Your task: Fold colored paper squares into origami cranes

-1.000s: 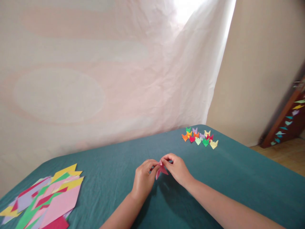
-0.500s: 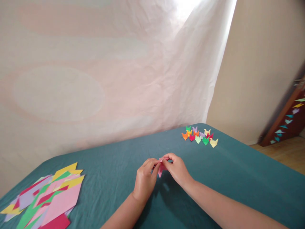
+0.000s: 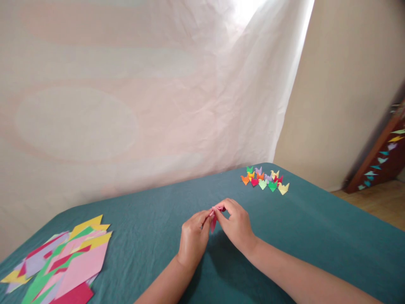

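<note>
Between my two hands, just above the table, is a small folded piece of pink paper (image 3: 214,223), its pointed end hanging down. My left hand (image 3: 193,234) pinches its left side between thumb and fingers. From the right, my right hand (image 3: 236,223) grips the upper right part with thumb and fingertips. Most of the paper's folds are hidden by the fingers. Beyond my hands, at the table's far right, several small folded paper birds (image 3: 263,184) in orange, red, green, yellow and purple lie in rows.
A loose pile of coloured paper sheets (image 3: 87,266) lies at the table's left. A dark green cloth covers the table (image 3: 152,219). Behind it hangs a pale curtain (image 3: 177,105); at the far right, a brown door (image 3: 379,164) carries strung paper shapes.
My right hand has risen slightly and turned at the paper. The pink paper has tilted and now looks narrower. My left hand has barely moved.
</note>
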{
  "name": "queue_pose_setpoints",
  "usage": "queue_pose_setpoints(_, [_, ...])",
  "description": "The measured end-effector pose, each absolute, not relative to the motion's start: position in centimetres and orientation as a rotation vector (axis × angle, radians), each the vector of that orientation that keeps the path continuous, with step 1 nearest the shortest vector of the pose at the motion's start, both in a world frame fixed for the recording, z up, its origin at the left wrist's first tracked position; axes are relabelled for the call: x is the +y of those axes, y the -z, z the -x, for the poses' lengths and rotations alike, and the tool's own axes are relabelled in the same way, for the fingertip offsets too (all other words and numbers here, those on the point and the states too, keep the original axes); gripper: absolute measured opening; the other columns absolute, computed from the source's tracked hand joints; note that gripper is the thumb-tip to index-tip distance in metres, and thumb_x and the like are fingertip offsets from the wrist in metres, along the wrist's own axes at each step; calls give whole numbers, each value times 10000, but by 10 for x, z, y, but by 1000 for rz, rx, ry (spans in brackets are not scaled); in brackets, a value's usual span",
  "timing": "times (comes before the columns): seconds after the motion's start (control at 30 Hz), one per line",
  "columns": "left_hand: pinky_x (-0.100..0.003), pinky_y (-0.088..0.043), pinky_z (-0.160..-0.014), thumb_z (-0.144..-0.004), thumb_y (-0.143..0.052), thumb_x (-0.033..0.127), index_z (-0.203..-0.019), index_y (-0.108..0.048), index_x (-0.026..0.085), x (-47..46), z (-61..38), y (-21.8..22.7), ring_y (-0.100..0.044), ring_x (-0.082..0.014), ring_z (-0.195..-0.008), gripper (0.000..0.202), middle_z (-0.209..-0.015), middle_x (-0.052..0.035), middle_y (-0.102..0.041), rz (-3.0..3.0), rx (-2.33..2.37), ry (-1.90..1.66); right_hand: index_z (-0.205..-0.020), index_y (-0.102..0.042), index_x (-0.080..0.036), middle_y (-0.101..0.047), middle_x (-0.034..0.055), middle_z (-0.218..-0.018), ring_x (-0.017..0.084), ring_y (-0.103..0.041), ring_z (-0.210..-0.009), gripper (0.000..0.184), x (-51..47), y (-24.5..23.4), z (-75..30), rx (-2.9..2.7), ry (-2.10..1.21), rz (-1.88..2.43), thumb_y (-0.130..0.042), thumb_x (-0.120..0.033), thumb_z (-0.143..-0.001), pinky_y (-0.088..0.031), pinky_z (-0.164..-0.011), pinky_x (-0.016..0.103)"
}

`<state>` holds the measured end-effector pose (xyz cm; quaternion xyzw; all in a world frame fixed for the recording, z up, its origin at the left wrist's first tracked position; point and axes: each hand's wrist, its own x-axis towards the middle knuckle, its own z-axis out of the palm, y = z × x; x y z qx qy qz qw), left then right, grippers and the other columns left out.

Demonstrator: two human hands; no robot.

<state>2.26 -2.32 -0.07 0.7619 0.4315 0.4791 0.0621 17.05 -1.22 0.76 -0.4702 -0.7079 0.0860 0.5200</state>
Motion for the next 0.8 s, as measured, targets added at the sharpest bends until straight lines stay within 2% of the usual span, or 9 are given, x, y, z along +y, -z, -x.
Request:
queue_pose_setpoints(0.3, [-266,-516,-759,-882,-530,242,-944,-694,213,-25,-24,-5,-671,-167,-792,178,-889,-26,-725,-2169,1388,-1414,-762,-604,-202,-629,28,-766,184,-564,-776,108,-13,-8,-170,-1655,-266,1115,-543,-224,-848,-416,-739,292])
queue_pose_setpoints(0.5, [-271,-504,-787,-894,-502,262,-1122,-622,225,-28,-24,-11,-653,-165,-853,260,-986,-36,-699,-2081,1305,-1314,-772,-620,-188,-647,12,-728,150,-569,-640,169,-2,-6,-173,-1527,-757,1098,-551,-324,-846,-426,-616,258])
queue_pose_setpoints(0.57, [-268,-503,-756,-896,-490,259,-1081,-637,219,-27,-22,-14,-648,-159,-804,239,-936,-33,-699,-2035,1311,-1305,-793,-624,-181,-646,8,-715,146,-573,-622,197,2,-4,-174,-1504,-967,1031,-573,-368,-828,-430,-598,251])
queue_pose_setpoints(0.67, [-252,-482,-702,-873,-526,250,-928,-674,208,-25,-19,-19,-620,-148,-754,163,-854,-22,-680,-2041,1301,-1306,-791,-621,-173,-624,-6,-687,135,-560,-604,232,5,1,-174,-1430,-1186,934,-630,-405,-778,-421,-582,240])
queue_pose_setpoints(0.8, [-239,-448,-684,-834,-579,227,-846,-675,198,-23,-15,-26,-581,-139,-750,101,-823,-18,-642,-2088,1192,-1254,-748,-596,-169,-585,-31,-644,100,-504,-540,242,5,3,-171,-1262,-1412,856,-691,-390,-719,-373,-532,213])
